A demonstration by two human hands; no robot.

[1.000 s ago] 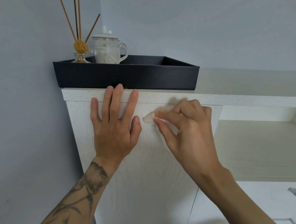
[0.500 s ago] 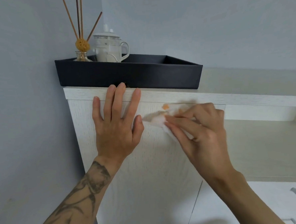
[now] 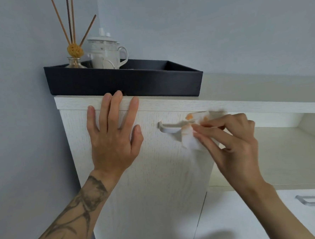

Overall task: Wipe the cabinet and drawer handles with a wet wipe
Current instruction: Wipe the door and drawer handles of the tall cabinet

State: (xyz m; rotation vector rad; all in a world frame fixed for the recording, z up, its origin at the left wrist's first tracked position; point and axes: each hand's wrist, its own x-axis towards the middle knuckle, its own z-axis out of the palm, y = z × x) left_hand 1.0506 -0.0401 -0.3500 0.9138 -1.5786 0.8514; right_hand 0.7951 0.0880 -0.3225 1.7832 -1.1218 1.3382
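Observation:
A silver bar handle sits near the top of the white cabinet door. My right hand pinches a white wet wipe with orange stains and presses it around the handle's right end, which it hides. My left hand lies flat on the door left of the handle, fingers spread, fingertips over the cabinet's top edge. A second silver handle shows on a drawer at the lower right.
A black tray rests on the cabinet top, holding a reed diffuser and a white lidded mug. An open shelf lies right of the door. A grey wall closes the left side.
My right hand has slid the wipe rightward along the handle, uncovering its left part. The orange stains on the wipe now show. My left hand has stayed flat on the door.

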